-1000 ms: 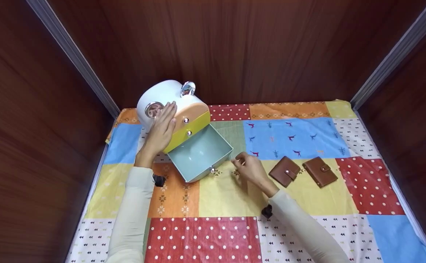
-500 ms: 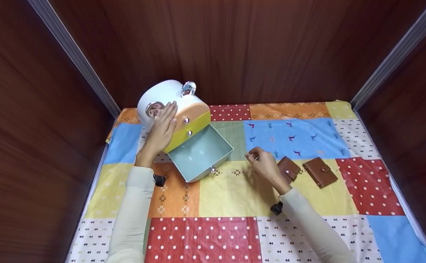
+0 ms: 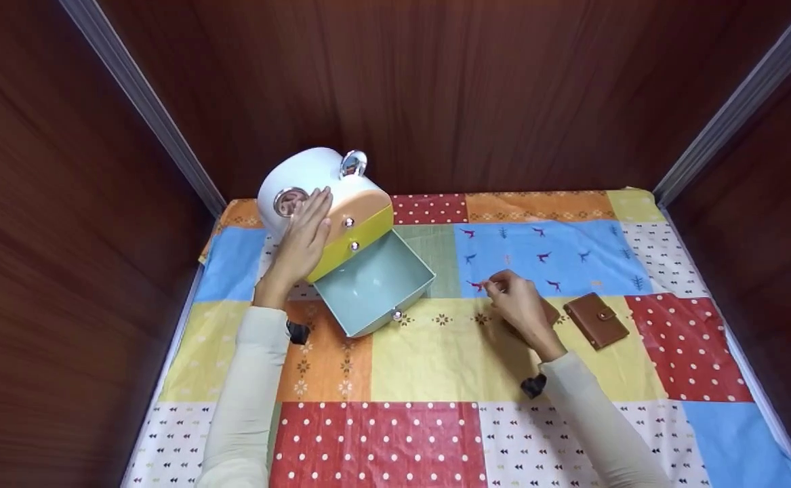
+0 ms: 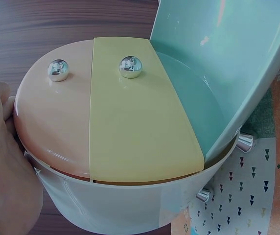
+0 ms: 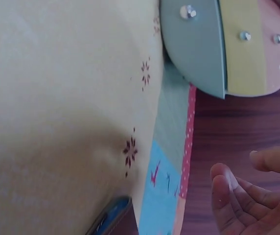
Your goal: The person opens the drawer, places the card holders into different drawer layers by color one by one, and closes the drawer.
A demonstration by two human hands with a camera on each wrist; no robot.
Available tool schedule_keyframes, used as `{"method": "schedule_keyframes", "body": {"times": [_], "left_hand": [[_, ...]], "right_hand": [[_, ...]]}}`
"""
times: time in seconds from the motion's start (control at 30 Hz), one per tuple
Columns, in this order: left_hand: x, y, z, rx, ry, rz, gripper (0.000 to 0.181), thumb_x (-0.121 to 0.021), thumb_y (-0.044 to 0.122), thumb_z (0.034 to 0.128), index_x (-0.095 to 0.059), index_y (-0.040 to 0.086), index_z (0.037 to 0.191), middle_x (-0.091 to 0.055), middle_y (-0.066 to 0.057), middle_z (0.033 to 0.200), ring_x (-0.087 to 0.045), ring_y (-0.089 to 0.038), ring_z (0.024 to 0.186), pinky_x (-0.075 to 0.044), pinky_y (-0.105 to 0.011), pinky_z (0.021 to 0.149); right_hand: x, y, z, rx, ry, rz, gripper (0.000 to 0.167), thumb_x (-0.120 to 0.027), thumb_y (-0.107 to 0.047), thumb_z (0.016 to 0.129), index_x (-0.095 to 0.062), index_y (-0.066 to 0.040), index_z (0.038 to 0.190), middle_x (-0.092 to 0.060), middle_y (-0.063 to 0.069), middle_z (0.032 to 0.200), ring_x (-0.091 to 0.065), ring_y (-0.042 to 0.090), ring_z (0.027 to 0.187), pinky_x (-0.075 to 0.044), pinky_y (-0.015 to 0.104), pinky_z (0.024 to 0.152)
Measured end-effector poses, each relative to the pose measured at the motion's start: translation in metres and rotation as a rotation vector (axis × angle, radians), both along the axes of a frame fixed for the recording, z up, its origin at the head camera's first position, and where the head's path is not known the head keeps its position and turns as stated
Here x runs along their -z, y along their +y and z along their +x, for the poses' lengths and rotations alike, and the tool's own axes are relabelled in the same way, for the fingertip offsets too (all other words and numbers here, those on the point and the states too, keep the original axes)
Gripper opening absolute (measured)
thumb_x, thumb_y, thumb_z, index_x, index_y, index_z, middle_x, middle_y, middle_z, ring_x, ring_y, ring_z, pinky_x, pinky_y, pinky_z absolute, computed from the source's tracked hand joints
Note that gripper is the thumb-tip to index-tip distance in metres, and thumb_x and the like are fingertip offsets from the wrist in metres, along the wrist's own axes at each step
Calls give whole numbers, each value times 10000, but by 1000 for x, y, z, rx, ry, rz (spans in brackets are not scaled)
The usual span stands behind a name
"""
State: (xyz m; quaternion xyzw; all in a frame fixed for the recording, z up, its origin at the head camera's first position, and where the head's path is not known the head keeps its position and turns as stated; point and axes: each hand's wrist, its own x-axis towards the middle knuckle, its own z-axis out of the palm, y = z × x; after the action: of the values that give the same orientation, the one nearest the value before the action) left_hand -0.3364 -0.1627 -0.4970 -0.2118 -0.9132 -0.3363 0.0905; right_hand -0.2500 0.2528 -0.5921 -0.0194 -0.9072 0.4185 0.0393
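My left hand point(image 3: 298, 244) rests on the top of a small white rounded drawer box point(image 3: 307, 168), fingers straight. In the left wrist view, its peach drawer point(image 4: 57, 122) and yellow drawer point(image 4: 135, 117) are pushed in, each with a silver knob. The mint-green drawer point(image 3: 361, 288) is pulled out, its inside showing. My right hand point(image 3: 520, 308) hovers over a brown wallet point(image 3: 548, 312), covering most of it. In the right wrist view, the fingers of this hand point(image 5: 257, 200) are loosely bent and hold nothing; the edge of the wallet point(image 5: 125, 220) shows below.
A second brown wallet point(image 3: 596, 320) with a snap strap lies right of the right hand. A colourful patchwork cloth point(image 3: 422, 366) covers the table. Dark wood-grain panels point(image 3: 490, 95) stand behind and on both sides.
My right hand has moved right, from beside the pulled-out drawer to above the nearer wallet, which it now mostly hides. The left hand stays on the box.
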Motion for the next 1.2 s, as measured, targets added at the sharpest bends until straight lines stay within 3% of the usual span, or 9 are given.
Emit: {"method": "schedule_keyframes", "body": {"times": [0.13, 0.33, 0.7, 1.03, 1.2], "left_hand": [[-1, 0, 0, -5, -7, -8, 547, -340, 272, 1168, -274, 140, 1695, -238, -21, 1786, -144, -237, 1680, 26, -420, 1387], [-2, 1, 0, -2, -17, -5, 550, -339, 287, 1170, -266, 156, 1699, -227, -17, 1789, -130, -232, 1683, 25, -420, 1388], [-3, 0, 0, -4, -20, -5, 551, -336, 299, 1170, -261, 167, 1700, -216, -6, 1790, -126, -225, 1683, 35, -426, 1385], [-2, 1, -1, -4, -11, -7, 550, -341, 282, 1170, -262, 150, 1698, -221, -31, 1790, -131, -225, 1682, 30, -405, 1387], [-2, 0, 1, -5, -17, -11, 551, -328, 299, 1173, -252, 167, 1702, -206, -23, 1793, -121, -223, 1683, 40, -413, 1385]], "right_hand": [[1, 11, 4, 20, -22, -16, 321, -654, -286, 1067, -713, -1, 1202, -774, 168, 998, -787, 399, 844, -593, 283, 656], [4, 27, 12, 51, 5, 35, 332, -655, -315, 1070, -731, -15, 1192, -788, 148, 971, -760, 295, 792, -578, 400, 761], [4, 54, 22, 87, -11, 27, 345, -636, -304, 1078, -719, 6, 1205, -784, 203, 893, -687, 149, 651, -539, 288, 648], [6, 78, 29, 144, 13, 70, 348, -581, -221, 1063, -710, 63, 1220, -758, 277, 1080, -706, 287, 813, -507, 290, 685], [7, 88, 32, 165, 6, 92, 368, -590, -269, 1072, -727, 60, 1166, -763, 261, 1034, -702, 298, 830, -508, 311, 705]]}}
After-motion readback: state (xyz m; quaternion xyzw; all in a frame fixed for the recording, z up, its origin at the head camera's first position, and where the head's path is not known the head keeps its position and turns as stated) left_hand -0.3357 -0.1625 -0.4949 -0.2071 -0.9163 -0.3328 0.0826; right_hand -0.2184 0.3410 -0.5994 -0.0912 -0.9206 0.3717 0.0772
